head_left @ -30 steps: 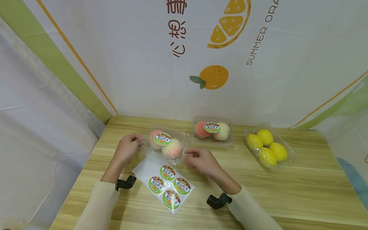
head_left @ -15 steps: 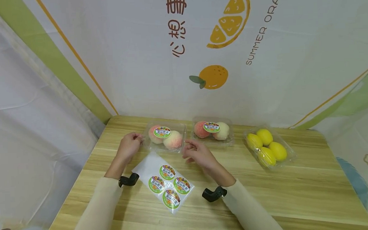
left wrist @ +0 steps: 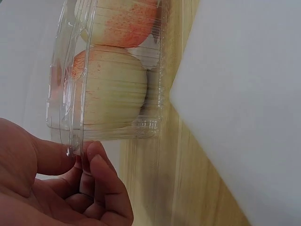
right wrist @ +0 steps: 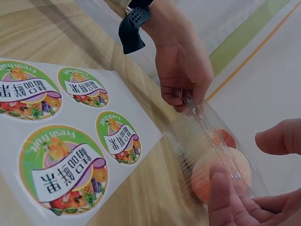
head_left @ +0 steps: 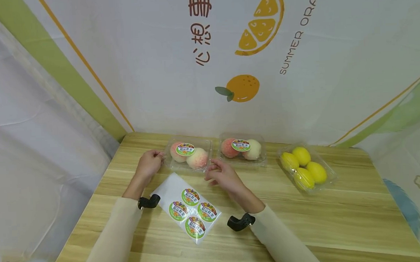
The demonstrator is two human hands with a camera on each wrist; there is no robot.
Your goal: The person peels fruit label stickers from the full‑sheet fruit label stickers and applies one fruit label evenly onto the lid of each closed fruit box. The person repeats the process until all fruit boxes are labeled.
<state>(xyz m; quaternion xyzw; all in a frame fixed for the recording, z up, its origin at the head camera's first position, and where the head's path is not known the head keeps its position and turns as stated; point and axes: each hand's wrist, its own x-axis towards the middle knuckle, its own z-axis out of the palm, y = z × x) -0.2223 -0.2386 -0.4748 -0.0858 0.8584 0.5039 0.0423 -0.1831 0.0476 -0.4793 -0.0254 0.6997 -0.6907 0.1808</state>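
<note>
I am working at the wooden table [head_left: 304, 205], and I am setting the near-left clear box of peaches [head_left: 188, 157] down at the back of it, just beside a second box of peaches [head_left: 242, 148] that already carries its round label; a box of lemons [head_left: 304, 166] is sitting well apart to the right; the sticker sheet [head_left: 185, 204] is lying in front of me between my forearms, four stickers showing on it. My left hand [head_left: 149, 165] is pinching the box's left rim, thumb and curled fingers [left wrist: 101, 165] closing on the thin plastic flange; my right hand [head_left: 220, 175] is holding the right front corner, fingertips [right wrist: 221, 188] narrow on the edge of the lid. To do this well, I judge I should be keeping both pinches light and level, so the soft shell is not buckling and the label on top [head_left: 185, 149] is staying flat; I should be lining its long side up with the neighbour box without knocking it, and keeping my wrists off the sheet so no sticker is lifting.
</note>
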